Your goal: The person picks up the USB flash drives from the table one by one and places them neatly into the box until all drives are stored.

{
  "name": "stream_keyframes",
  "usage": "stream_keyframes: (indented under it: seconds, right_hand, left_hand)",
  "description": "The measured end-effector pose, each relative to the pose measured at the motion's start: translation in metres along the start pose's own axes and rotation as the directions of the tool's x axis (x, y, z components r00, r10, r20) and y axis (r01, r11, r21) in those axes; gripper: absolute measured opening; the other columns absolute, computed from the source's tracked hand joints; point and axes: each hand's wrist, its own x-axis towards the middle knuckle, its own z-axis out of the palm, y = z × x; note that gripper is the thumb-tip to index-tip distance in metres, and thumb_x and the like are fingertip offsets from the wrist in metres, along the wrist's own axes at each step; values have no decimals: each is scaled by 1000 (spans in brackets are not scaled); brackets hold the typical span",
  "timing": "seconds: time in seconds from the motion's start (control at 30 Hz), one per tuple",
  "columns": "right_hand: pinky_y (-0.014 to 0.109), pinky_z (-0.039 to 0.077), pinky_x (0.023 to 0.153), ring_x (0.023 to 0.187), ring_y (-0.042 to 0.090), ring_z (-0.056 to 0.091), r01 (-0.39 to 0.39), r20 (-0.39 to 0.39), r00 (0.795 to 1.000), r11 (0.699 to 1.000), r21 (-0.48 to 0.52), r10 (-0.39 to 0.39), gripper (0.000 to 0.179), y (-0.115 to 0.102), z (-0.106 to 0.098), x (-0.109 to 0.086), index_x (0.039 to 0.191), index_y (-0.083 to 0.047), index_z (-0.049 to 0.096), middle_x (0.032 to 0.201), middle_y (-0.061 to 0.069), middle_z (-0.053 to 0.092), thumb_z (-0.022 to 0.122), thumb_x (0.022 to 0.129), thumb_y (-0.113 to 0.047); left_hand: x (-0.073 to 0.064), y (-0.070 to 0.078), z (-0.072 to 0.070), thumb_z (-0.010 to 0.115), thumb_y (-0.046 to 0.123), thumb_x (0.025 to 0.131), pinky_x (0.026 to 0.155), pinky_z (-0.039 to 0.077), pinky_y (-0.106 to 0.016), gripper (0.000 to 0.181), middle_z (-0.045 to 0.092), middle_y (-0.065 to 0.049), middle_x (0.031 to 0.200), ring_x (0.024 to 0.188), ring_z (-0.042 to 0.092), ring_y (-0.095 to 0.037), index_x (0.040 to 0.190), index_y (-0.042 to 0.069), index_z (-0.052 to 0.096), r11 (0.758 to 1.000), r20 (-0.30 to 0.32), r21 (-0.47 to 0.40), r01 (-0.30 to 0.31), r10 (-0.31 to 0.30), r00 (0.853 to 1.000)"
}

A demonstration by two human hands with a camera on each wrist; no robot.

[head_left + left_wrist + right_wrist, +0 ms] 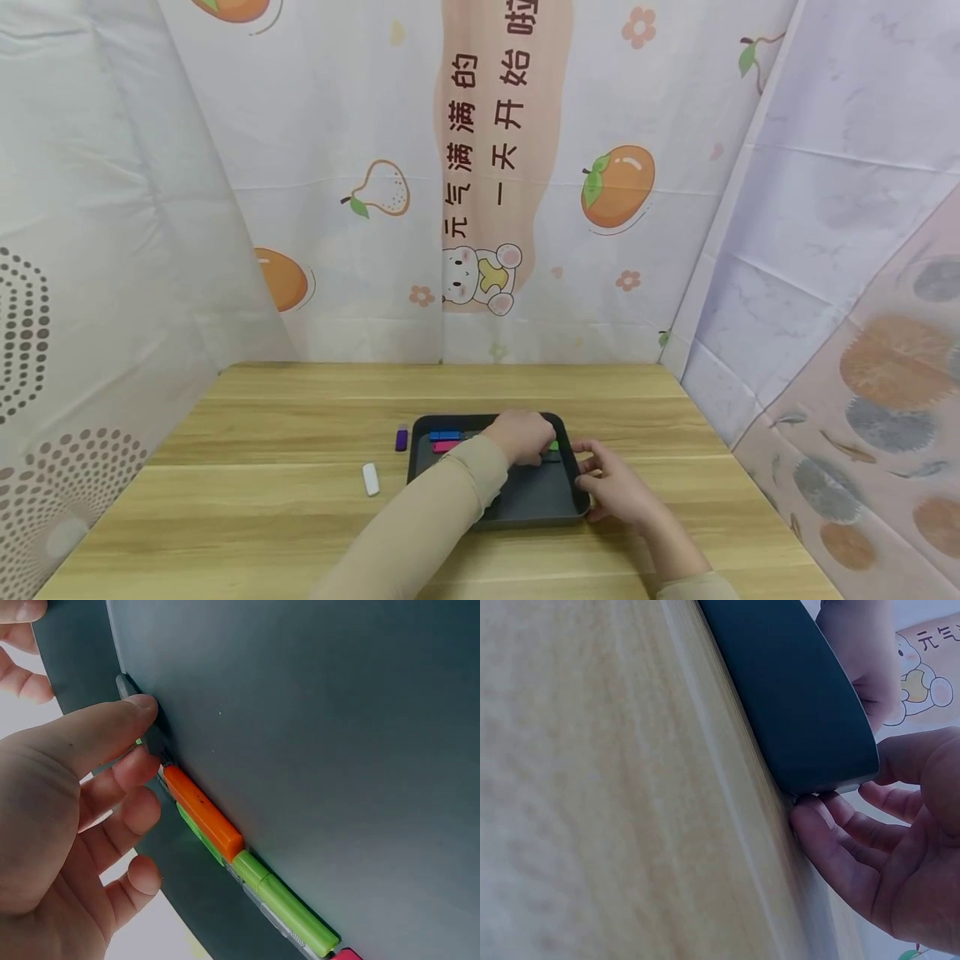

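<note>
A dark rectangular tray [536, 504] stands on the wooden table, with my left hand [521, 435] reaching into its far right part. In the left wrist view that hand's thumb and index finger pinch a slim dark USB stick [154, 741] beside the tray wall. In line with it lie an orange stick [204, 814] and a light green capped stick [289, 904], with another green one partly behind. My right hand [611, 483] holds the tray's right side. Its fingers and thumb curl at the tray's corner in the right wrist view.
Left of the tray, a purple USB stick [402, 439] and a white one [371, 479] lie on the table [247, 500]. Blue [446, 436] and pink [445, 447] sticks rest inside the tray's far left. Printed curtains [360, 275] hang behind and at both sides.
</note>
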Motion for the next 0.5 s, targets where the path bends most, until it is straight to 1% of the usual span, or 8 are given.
stream_keyframes:
  seconds: [0.27, 0.5]
  right_hand:
    - [51, 57, 57, 91, 32, 62, -2, 4, 1000, 1000, 2, 2, 46, 1, 0, 1, 145, -2, 42, 117, 26, 52, 54, 100, 1]
    - [50, 57, 57, 89, 32, 61, -3, 4, 1000, 1000, 6, 3, 47, 0, 0, 0, 145, -2, 42, 117, 26, 52, 54, 100, 1]
  left_hand:
    - [-2, 2, -4, 82, 30, 89, 61, 47, -27, 18, 58, 13, 73, 67, 53, -6, 80, 25, 67, 1000, 7, 20, 4, -4, 1000]
    - [-2, 1, -4, 81, 30, 89, 62, 47, -28, 16, 58, 13, 72, 66, 53, -6, 80, 25, 69, 1000, 13, -2, 10, -10, 1000]
